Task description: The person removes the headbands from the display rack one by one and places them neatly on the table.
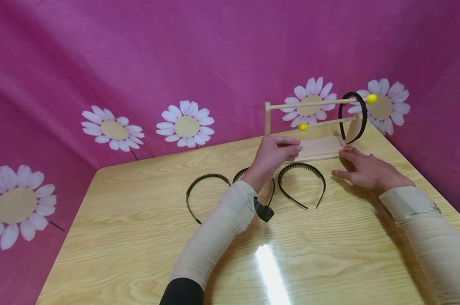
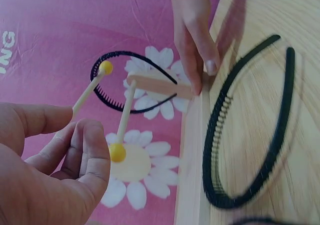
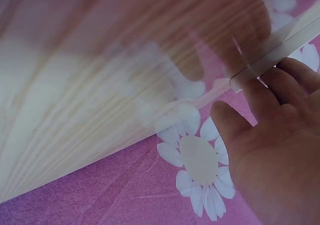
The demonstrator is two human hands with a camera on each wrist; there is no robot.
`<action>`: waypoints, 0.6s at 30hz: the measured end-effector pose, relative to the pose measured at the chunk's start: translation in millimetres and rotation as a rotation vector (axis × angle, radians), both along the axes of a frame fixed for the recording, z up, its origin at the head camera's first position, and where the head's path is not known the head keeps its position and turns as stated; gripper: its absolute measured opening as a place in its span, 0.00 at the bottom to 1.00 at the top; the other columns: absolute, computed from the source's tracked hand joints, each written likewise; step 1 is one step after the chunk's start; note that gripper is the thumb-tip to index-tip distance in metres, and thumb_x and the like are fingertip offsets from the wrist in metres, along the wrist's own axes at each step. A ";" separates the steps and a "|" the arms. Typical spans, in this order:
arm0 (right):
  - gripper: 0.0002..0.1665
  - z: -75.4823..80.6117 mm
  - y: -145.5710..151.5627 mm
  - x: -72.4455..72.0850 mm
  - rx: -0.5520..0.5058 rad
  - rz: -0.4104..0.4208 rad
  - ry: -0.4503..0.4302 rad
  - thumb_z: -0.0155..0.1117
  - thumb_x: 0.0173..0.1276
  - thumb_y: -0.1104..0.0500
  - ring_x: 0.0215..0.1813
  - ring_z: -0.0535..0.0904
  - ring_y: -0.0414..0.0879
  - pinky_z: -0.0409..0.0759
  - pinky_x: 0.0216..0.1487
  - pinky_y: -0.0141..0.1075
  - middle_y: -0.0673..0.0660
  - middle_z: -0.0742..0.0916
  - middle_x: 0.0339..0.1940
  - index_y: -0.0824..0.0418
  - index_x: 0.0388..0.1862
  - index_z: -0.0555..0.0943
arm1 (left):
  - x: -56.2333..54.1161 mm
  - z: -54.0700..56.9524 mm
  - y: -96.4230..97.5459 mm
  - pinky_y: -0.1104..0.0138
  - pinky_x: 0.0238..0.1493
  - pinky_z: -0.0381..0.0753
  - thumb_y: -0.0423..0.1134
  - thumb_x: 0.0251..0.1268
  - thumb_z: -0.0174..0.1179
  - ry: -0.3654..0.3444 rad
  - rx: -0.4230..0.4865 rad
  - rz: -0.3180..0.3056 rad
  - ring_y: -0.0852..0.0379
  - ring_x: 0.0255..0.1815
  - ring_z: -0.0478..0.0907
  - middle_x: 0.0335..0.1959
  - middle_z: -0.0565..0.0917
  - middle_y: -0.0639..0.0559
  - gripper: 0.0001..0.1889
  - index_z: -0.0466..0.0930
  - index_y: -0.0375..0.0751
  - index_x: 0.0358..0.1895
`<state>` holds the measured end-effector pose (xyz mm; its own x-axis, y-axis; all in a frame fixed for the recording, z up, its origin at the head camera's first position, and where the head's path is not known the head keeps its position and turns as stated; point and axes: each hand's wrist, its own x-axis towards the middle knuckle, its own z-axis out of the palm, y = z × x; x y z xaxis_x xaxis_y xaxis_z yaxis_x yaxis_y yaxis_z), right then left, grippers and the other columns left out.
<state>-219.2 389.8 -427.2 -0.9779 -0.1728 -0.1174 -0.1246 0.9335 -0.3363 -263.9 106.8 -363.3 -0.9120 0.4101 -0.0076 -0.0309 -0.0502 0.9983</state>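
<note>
A wooden rack (image 1: 317, 148) has two rods tipped with yellow balls (image 1: 372, 98). One black toothed headband (image 1: 364, 120) hangs round its upper rod, near the right end. My left hand (image 1: 274, 154) is by the rack's left end, fingers loosely bent; in the left wrist view nothing shows between thumb and fingertips. With fingers extended, my right hand (image 1: 371, 171) touches the base's right end. Three more dark headbands lie on the table in front: one right (image 1: 300, 165), one middle (image 1: 239, 173), partly hidden behind my left wrist, and one left (image 1: 208, 175), partly covered by my forearm.
The wood-grain table (image 1: 138, 237) carries everything. A magenta cloth (image 1: 230, 51) with white flowers hangs behind the table and along its sides. The rack stands near the back right edge, close to the cloth.
</note>
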 end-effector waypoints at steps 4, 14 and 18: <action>0.49 0.1 1.7 2.1 0.003 -0.006 0.000 0.52 0.71 0.28 0.75 0.56 0.73 0.53 0.67 0.72 0.72 0.57 0.79 0.62 0.75 0.62 | 1.3 1.9 16.0 0.58 0.45 0.86 0.25 0.64 0.66 -0.009 0.041 -0.019 0.53 0.36 0.85 0.35 0.87 0.48 0.07 0.87 0.31 0.43; 0.54 -1.5 2.9 -0.4 0.008 0.009 -0.005 0.51 0.73 0.29 0.76 0.55 0.70 0.51 0.69 0.71 0.71 0.55 0.80 0.66 0.80 0.56 | 9.2 4.3 57.3 0.70 0.36 0.85 0.26 0.63 0.67 0.041 -0.027 -0.007 0.57 0.32 0.85 0.30 0.86 0.55 0.07 0.88 0.32 0.42; 0.54 -2.3 4.2 -1.6 0.016 0.023 0.008 0.51 0.73 0.29 0.75 0.58 0.71 0.51 0.68 0.72 0.71 0.56 0.79 0.67 0.80 0.56 | 11.3 5.1 71.4 0.70 0.34 0.85 0.27 0.63 0.68 0.050 -0.020 0.008 0.59 0.29 0.83 0.30 0.87 0.53 0.06 0.89 0.32 0.41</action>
<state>-220.9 394.0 -429.6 -0.9747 -0.1930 -0.1124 -0.1483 0.9356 -0.3203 -252.6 178.2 -358.2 -0.9147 0.4031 0.0295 0.0191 -0.0299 0.9994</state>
